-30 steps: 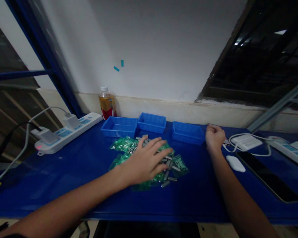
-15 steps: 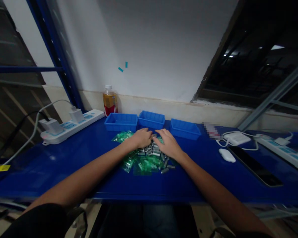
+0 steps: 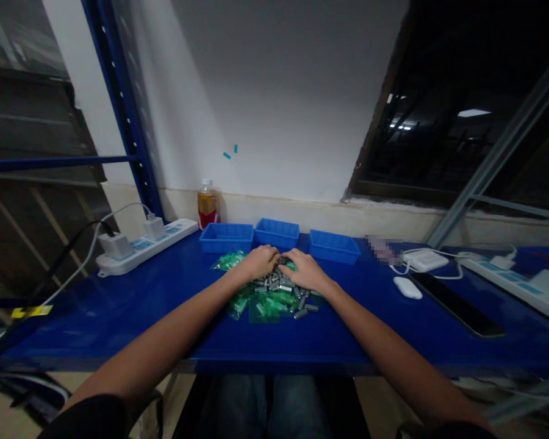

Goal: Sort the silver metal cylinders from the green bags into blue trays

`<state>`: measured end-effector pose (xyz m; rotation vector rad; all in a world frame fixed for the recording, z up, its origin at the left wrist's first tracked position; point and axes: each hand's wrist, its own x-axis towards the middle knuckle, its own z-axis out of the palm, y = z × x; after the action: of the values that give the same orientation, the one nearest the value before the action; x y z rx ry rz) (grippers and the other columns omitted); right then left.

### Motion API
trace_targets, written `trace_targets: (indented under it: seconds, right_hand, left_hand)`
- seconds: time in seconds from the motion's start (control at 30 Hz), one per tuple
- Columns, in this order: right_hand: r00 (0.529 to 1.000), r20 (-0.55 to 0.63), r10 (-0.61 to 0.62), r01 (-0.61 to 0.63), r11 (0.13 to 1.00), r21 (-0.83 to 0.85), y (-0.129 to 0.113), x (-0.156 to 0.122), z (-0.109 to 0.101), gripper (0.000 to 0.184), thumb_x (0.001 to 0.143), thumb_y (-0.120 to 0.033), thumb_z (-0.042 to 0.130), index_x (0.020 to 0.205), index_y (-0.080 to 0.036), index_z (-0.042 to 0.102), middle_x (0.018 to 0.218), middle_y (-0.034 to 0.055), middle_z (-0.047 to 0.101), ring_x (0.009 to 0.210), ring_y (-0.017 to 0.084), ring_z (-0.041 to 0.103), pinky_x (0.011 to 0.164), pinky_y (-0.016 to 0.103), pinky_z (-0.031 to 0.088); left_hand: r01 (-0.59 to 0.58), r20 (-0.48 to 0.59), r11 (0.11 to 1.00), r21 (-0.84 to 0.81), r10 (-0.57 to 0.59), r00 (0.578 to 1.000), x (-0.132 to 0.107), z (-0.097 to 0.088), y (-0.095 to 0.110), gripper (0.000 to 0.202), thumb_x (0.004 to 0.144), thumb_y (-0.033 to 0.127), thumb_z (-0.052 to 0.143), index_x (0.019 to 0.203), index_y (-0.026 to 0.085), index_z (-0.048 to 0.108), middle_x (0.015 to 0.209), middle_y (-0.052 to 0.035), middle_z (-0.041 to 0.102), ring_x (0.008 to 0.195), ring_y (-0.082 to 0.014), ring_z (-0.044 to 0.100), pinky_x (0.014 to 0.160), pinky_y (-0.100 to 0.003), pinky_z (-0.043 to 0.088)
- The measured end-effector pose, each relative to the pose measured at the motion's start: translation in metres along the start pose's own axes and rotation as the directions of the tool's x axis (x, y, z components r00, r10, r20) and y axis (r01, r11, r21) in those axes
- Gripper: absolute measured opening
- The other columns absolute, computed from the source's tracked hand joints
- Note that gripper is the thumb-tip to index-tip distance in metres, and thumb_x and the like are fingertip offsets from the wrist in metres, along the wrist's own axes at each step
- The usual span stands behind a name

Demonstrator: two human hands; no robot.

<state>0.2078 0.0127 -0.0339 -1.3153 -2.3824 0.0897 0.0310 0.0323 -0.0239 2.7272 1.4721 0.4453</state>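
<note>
Both of my hands meet over a loose pile of short silvery metal cylinders (image 3: 281, 285) on the blue tabletop. My left hand (image 3: 261, 262) lies at the pile's far left side, fingers bent down and closed. What is under its fingertips is hidden. Across from it, my right hand (image 3: 305, 270) rests on the far right side, its thumb apart from curved fingers. A bit of green shows between that thumb and the fingers. Green see-through plastic bags (image 3: 268, 306) lie in front of the cylinders, and another green bag (image 3: 229, 260) is beyond my left wrist.
Behind the pile stand a left blue tray (image 3: 226, 245), a middle tray (image 3: 277, 238) and a right tray (image 3: 333, 253). A drink bottle (image 3: 208, 207) and a power strip (image 3: 146, 247) are at left. A phone (image 3: 457, 305), white case (image 3: 408, 288) and cables lie at right.
My view has tilted up and shifted a little. The fingers of both hands have bent further down into the pile, and the right fingers are less stretched.
</note>
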Motion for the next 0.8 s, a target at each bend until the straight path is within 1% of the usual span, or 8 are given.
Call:
trace_targets:
  seconds: [0.07, 0.17, 0.27, 0.37, 0.43, 0.5, 0.63, 0.8]
  right_hand:
    - [1.000, -0.005, -0.008, 0.008, 1.000, 0.014, 0.002, 0.000, 0.000, 0.034, 0.088, -0.039, 0.052, 0.114, -0.018, 0.060, 0.113, 0.0093, 0.060, 0.106, 0.021, 0.056, 0.090, 0.031, 0.038]
    - [1.000, -0.007, -0.014, 0.014, 0.999, 0.031, 0.004, 0.003, -0.002, 0.033, 0.087, -0.039, 0.053, 0.111, -0.019, 0.062, 0.111, 0.0082, 0.062, 0.104, 0.020, 0.057, 0.090, 0.030, 0.039]
    - [1.000, 0.018, 0.025, -0.025, 0.999, 0.034, 0.006, 0.012, -0.005, 0.032, 0.089, -0.040, 0.049, 0.109, -0.019, 0.063, 0.106, 0.0070, 0.064, 0.099, 0.019, 0.058, 0.085, 0.028, 0.041]
    - [0.997, 0.032, 0.066, -0.066, 0.998, 0.013, 0.005, 0.027, -0.004, 0.033, 0.089, -0.041, 0.048, 0.107, -0.017, 0.064, 0.098, 0.0077, 0.066, 0.091, 0.019, 0.060, 0.078, 0.028, 0.042]
    - [0.997, 0.023, 0.079, -0.079, 0.997, -0.004, 0.002, 0.037, 0.000, 0.033, 0.088, -0.040, 0.049, 0.106, -0.017, 0.064, 0.097, 0.0084, 0.065, 0.090, 0.020, 0.059, 0.078, 0.029, 0.041]
    - [0.996, 0.014, 0.084, -0.083, 0.996, -0.022, -0.004, 0.044, 0.006, 0.029, 0.089, -0.036, 0.047, 0.103, -0.017, 0.064, 0.098, 0.0087, 0.065, 0.093, 0.021, 0.057, 0.080, 0.029, 0.039]
    - [0.996, 0.018, 0.082, -0.081, 0.995, -0.055, -0.014, 0.046, 0.016, 0.026, 0.092, -0.025, 0.039, 0.099, -0.016, 0.062, 0.099, 0.0094, 0.064, 0.095, 0.021, 0.056, 0.081, 0.030, 0.038]
    - [0.995, 0.027, 0.094, -0.092, 0.992, -0.092, -0.013, 0.039, 0.017, 0.025, 0.091, -0.019, 0.038, 0.102, -0.017, 0.060, 0.103, 0.0092, 0.064, 0.098, 0.020, 0.055, 0.082, 0.028, 0.037]
  left_hand:
    - [0.025, -0.004, 1.000, 0.001, -0.025, 1.000, -0.001, -0.002, -0.003, 0.030, 0.093, 0.024, 0.037, 0.105, 0.018, 0.064, 0.106, -0.0107, 0.067, 0.103, -0.0216, 0.060, 0.091, -0.032, 0.044]
    - [0.071, -0.001, 0.997, -0.008, -0.071, 0.997, -0.004, -0.006, -0.006, 0.031, 0.088, 0.018, 0.041, 0.108, 0.021, 0.063, 0.112, -0.0087, 0.066, 0.107, -0.0233, 0.060, 0.091, -0.035, 0.044]
    - [0.113, 0.013, 0.993, -0.035, -0.113, 0.994, -0.004, -0.008, -0.008, 0.032, 0.086, 0.022, 0.044, 0.110, 0.025, 0.064, 0.114, -0.0052, 0.067, 0.107, -0.0228, 0.060, 0.088, -0.033, 0.046]
    - [0.165, 0.008, 0.985, -0.054, -0.164, 0.986, -0.004, -0.007, -0.007, 0.033, 0.085, 0.026, 0.048, 0.114, 0.025, 0.062, 0.112, -0.0051, 0.068, 0.104, -0.0222, 0.062, 0.083, -0.029, 0.048]
    - [0.194, -0.006, 0.980, -0.052, -0.195, 0.981, -0.004, -0.006, -0.006, 0.036, 0.083, 0.024, 0.048, 0.118, 0.024, 0.059, 0.112, -0.0059, 0.068, 0.102, -0.0222, 0.063, 0.081, -0.028, 0.048]
    - [0.214, -0.019, 0.976, -0.039, -0.215, 0.977, -0.005, -0.005, -0.004, 0.035, 0.083, 0.022, 0.047, 0.117, 0.023, 0.058, 0.110, -0.0072, 0.068, 0.101, -0.0237, 0.063, 0.080, -0.030, 0.049]
    - [0.216, -0.034, 0.976, -0.010, -0.217, 0.976, -0.007, -0.004, 0.001, 0.026, 0.085, 0.022, 0.044, 0.106, 0.021, 0.059, 0.105, -0.0093, 0.068, 0.100, -0.0259, 0.063, 0.079, -0.033, 0.048]
    - [0.189, -0.044, 0.982, 0.008, -0.189, 0.981, -0.010, -0.004, 0.003, 0.025, 0.087, 0.019, 0.040, 0.105, 0.021, 0.057, 0.106, -0.0085, 0.067, 0.101, -0.0236, 0.062, 0.081, -0.032, 0.047]
